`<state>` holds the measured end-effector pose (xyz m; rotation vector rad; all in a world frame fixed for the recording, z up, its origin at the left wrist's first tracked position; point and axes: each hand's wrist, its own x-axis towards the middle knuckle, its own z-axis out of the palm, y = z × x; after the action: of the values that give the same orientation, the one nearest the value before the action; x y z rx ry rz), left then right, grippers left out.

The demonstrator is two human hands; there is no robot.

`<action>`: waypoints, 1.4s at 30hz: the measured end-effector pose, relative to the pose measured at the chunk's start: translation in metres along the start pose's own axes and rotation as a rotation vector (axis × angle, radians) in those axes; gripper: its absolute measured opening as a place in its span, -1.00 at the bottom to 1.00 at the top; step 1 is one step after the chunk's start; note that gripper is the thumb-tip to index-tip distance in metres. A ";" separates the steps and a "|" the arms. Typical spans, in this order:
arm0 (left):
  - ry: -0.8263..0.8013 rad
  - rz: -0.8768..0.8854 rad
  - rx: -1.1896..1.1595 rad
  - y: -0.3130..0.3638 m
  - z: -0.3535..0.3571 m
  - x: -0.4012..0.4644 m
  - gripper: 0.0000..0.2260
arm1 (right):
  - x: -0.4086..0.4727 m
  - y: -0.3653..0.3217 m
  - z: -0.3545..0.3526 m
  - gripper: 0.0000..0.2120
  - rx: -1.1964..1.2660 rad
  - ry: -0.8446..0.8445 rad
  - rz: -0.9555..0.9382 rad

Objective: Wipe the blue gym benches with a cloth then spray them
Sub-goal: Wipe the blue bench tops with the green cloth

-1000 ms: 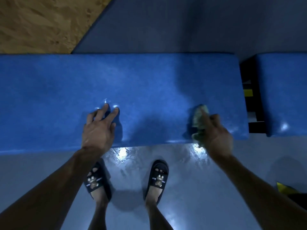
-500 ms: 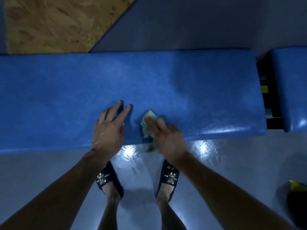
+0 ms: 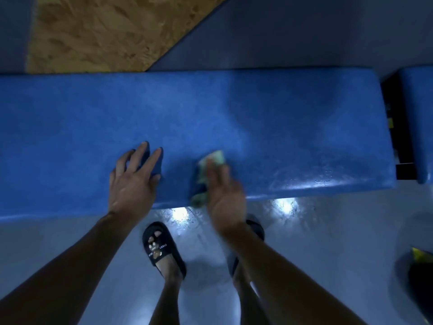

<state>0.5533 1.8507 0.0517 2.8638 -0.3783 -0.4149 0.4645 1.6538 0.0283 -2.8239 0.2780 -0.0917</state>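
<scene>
**Mid-wipe along the near edge of the bench**

Since a second ago my right hand has swept the cloth leftward along the bench, from near its right end to about the middle, and now sits a touch right of where it was half a second back. My left hand has barely shifted; it stays planted flat as a brace, fingers straight and spread on the vinyl, holding nothing.

My right fingers lie fairly straight on top of the cloth, pressing it down rather than clenching it; motion blur keeps me from telling whether the thumb hooks round it. The cloth is bunched under those fingers by the near edge, one pale corner poking out past my fingertips toward the far side, the darker tail hanging over the near lip. It lies just right of my left hand, not touching.

What could go wrong, as I judge it: with only a flat press, the draped tail could drag the cloth off the near edge onto the floor. I've been working the near strip, so the far edge may get missed. The second bench past the right end is, I judge, not yet done.
</scene>
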 end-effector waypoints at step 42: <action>-0.062 0.144 0.064 -0.052 -0.025 0.037 -0.47 | 0.020 -0.097 0.011 -0.43 -0.133 -0.122 -0.246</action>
<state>0.6071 1.8933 0.0531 2.8663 -0.6153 -0.4735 0.5024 1.7436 0.0476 -2.9678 -0.0947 0.0477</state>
